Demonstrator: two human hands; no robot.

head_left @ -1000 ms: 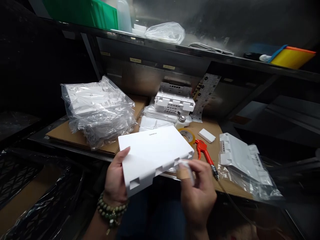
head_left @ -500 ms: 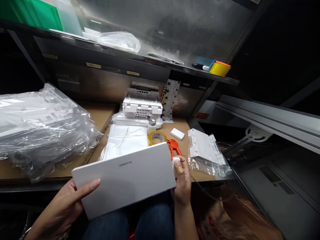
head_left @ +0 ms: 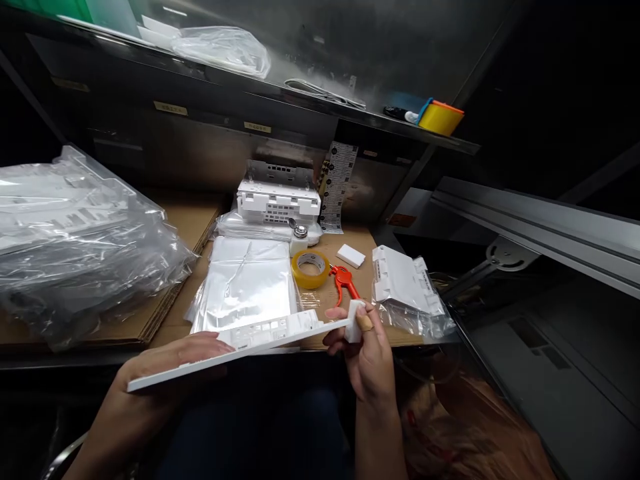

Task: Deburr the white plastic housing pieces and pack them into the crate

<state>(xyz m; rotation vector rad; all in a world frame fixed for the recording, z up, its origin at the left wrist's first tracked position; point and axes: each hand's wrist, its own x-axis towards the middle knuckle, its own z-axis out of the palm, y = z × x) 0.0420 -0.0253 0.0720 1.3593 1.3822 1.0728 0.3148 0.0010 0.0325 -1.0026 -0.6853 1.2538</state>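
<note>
A white plastic cover panel [head_left: 270,343] is tilted nearly edge-on above my lap, its ribbed inner side facing the bench. My left hand [head_left: 165,373] grips its left end, fingers over the inner side. At the panel's right end my right hand [head_left: 367,347] is closed on a small white block [head_left: 353,321] held against the edge; a tan wrap covers one finger. Just beyond lie red-handled nippers [head_left: 344,280], a roll of yellow tape [head_left: 310,269] and a stack of clear plastic bags [head_left: 250,280].
Bagged white parts [head_left: 75,233] pile up on cardboard at the left. Behind the bags stand several white housings [head_left: 279,203] and a small dispenser bottle [head_left: 299,239]. Another white block [head_left: 351,255] and a bagged white part [head_left: 407,283] are on the right. A metal shelf [head_left: 225,83] crosses above.
The panel has turned from its smooth, lettered outer face to nearly edge-on, showing its inner side. My left fingers have shifted over the inner side. The view has moved slightly.
</note>
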